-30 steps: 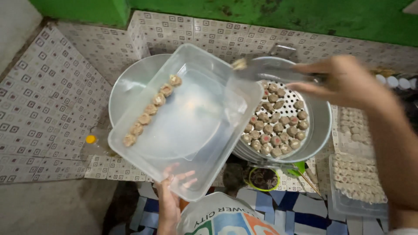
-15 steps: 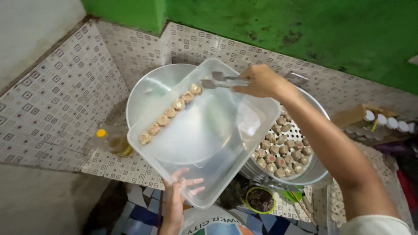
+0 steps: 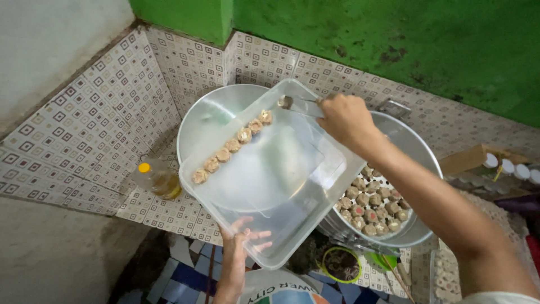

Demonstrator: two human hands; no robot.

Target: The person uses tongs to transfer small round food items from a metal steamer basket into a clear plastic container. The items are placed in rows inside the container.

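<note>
My left hand [image 3: 241, 247] supports a clear plastic container [image 3: 281, 191] from below, tilted up over the counter. A single row of small dumplings [image 3: 230, 149] lies along its far-left edge. My right hand [image 3: 346, 121] grips metal tongs [image 3: 292, 103], whose tips reach into the container just beyond the top end of the row. To the right, under my forearm, a metal steamer pot [image 3: 419, 149] holds several dumplings [image 3: 371, 205] on a perforated tray.
A round metal lid [image 3: 211, 115] rests behind the container against the tiled wall. A bottle of yellow oil [image 3: 157, 178] stands on the tiled counter at left. White-capped bottles [image 3: 509, 166] sit in a box at right. Below the counter hangs a green-rimmed strainer [image 3: 340, 263].
My right hand has carried the tongs from over the steamer leftwards into the container, near the end of the dumpling row. The view has shifted so the container sits more central.
</note>
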